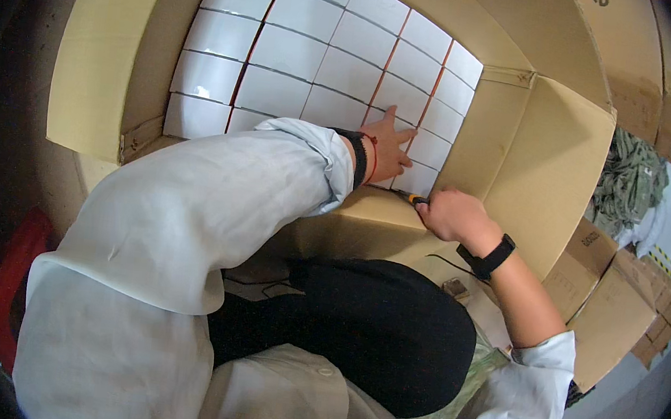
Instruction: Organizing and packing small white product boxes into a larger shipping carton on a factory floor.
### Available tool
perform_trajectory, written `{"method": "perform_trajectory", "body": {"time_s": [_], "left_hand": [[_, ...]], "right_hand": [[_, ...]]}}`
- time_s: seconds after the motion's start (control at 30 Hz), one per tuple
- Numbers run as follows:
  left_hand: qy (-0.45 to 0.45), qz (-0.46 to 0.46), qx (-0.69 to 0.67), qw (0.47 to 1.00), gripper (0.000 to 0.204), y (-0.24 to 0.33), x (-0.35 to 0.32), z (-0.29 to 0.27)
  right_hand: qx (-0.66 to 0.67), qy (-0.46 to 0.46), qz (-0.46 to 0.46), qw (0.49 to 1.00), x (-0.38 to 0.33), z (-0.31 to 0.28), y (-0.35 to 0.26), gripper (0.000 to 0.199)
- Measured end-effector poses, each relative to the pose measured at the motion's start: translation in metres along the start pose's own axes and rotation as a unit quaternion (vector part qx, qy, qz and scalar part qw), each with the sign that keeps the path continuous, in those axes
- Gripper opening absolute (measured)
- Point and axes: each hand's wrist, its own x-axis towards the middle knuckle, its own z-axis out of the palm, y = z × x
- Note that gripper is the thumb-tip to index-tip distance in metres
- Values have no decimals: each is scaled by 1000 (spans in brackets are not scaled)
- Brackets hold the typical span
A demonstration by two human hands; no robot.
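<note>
A large cardboard carton [554,151] stands with its flaps folded out, packed with rows of white boxes [291,51]. Reddish-orange edges show in some of the gaps between the boxes. My left hand [391,143] lies on the boxes at the near right with its fingers spread. Close by, my right hand [459,217] is closed around a slim black-and-orange hand tool [410,197]. The tool's tip points left at the near inner edge of the carton, beside the last row of boxes. Its exact kind is too small to tell.
The carton's near flap [351,221] bends down toward my body. More cardboard cartons [614,321] stand at the right, near a heap of grey-green material [631,179]. A red object [14,290] is at the lower left. A dark cable [452,263] runs below my right hand.
</note>
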Motion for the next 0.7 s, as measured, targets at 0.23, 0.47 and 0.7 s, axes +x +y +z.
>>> {"method": "perform_trajectory", "body": {"time_s": [0.23, 0.47, 0.7], "left_hand": [[-21, 21, 26, 999, 39, 1, 0, -5], [-30, 1, 10, 1000, 41, 2, 2, -3], [-37, 6, 8, 999, 41, 2, 6, -4]], "right_hand": [[-54, -40, 29, 997, 9, -8, -8, 35], [-70, 6, -14, 997, 3, -1, -8, 38], [39, 24, -30, 998, 6, 5, 2, 48]]}}
